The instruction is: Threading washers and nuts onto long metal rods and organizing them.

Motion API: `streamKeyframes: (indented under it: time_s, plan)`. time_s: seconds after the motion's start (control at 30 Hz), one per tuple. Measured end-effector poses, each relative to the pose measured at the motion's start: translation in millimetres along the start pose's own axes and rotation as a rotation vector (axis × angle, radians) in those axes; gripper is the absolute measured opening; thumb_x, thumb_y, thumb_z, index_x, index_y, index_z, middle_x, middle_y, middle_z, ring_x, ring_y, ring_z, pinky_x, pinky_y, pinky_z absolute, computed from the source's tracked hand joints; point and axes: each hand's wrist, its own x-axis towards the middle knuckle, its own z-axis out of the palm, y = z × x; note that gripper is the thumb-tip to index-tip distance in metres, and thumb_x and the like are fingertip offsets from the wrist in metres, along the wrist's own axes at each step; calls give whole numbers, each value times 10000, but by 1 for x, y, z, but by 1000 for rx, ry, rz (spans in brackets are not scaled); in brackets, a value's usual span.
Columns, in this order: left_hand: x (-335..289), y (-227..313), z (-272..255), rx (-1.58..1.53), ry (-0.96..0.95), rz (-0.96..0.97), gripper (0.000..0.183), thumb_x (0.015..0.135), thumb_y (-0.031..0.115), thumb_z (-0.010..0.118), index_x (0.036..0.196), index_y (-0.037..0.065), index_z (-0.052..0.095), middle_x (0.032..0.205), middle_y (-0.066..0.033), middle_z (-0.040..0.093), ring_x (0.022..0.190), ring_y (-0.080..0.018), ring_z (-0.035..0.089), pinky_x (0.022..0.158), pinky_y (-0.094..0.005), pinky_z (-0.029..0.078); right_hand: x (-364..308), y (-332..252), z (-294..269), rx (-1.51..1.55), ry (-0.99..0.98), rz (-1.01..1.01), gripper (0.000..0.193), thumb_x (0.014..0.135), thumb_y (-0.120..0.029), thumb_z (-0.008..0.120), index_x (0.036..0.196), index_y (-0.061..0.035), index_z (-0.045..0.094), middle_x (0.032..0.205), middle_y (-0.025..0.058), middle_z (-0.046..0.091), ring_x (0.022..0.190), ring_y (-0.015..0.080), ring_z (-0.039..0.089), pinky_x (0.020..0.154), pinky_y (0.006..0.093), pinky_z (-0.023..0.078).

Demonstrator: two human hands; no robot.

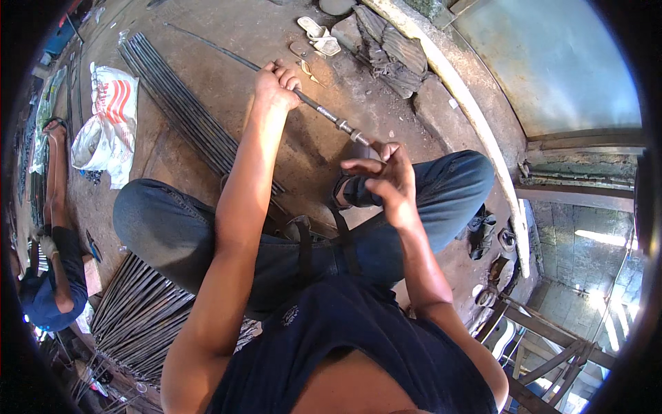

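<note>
My left hand is wrapped round a long, thin dark metal rod, which slants from the upper left down toward my right hand. On the rod's near end sit silvery metal collars, just short of my right hand. My right hand is beside that end, its fingers apart and partly bent. A fingertip seems to be at or near the rod's tip, but whether it touches cannot be made out. Under my left forearm lies a bundle of similar dark rods on the ground.
A white sack with red print stands at left. Another pile of rods lies at lower left, near a seated person. Sandals, dark cloth and a long pale pole lie ahead and right. A wooden frame stands at lower right.
</note>
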Motion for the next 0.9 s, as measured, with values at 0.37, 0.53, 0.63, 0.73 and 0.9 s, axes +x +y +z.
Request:
streamKeyframes:
  time_s: [0.37,0.53,0.63,0.73,0.9]
  plan:
    - [-1,1,3,-29,-59,-9,243,961,192,363,778,60,452,500,43,243,377,-71,196,340,-211,181,17,11,-5,-226,13,-321,389,712,135,518,1002,-73,363,1257,147,421,1317,285,350,1009,401,364]
    - [-1,4,3,-11,-103,4,259,968,193,350,776,53,454,506,41,249,376,-70,201,338,-211,182,-5,22,-5,246,-241,278,373,662,102,496,952,-84,355,1212,279,512,1203,358,496,1012,416,406]
    - [1,4,2,-21,-89,-18,264,970,199,348,782,51,460,505,41,249,373,-70,204,335,-211,183,-6,21,-6,-54,-136,162,345,685,122,477,939,-78,357,1097,240,581,1123,320,545,980,413,419]
    - [0,2,2,-31,-60,-14,266,969,200,347,782,52,465,503,40,248,373,-70,200,334,-213,179,14,18,-20,40,42,-168,361,693,98,506,978,-87,385,1315,189,452,1245,279,440,1024,403,347]
    - [1,4,-1,-61,-72,-20,269,970,209,351,782,53,463,500,42,240,373,-69,189,334,-215,172,16,25,4,13,45,-230,427,604,60,509,977,-92,367,1360,232,415,1309,314,380,1082,424,292]
